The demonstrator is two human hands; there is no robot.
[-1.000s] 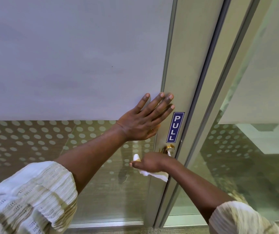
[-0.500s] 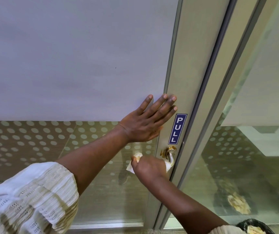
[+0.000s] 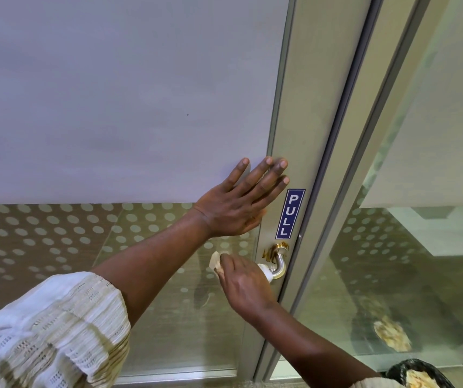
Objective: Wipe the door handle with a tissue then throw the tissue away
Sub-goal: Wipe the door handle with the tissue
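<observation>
A metal door handle (image 3: 278, 264) with a brass base sticks out of the door's grey frame, below a blue PULL sticker (image 3: 290, 213). My right hand (image 3: 245, 287) grips the handle's lever through a white tissue (image 3: 215, 263); tissue shows at both sides of the fist, and the lever itself is hidden under the hand. My left hand (image 3: 241, 205) lies flat on the door, fingers spread, just above the handle and left of the sticker. It holds nothing.
The door (image 3: 129, 107) has a frosted upper pane and a dotted glass lower pane. A fixed glass panel (image 3: 409, 275) stands to the right. A bin lined with a black bag (image 3: 418, 373), with crumpled paper inside, sits at the bottom right corner.
My right hand with the tissue has slid left along the lever, away from the frame, uncovering the handle's bend and brass base. My left hand stays flat on the door.
</observation>
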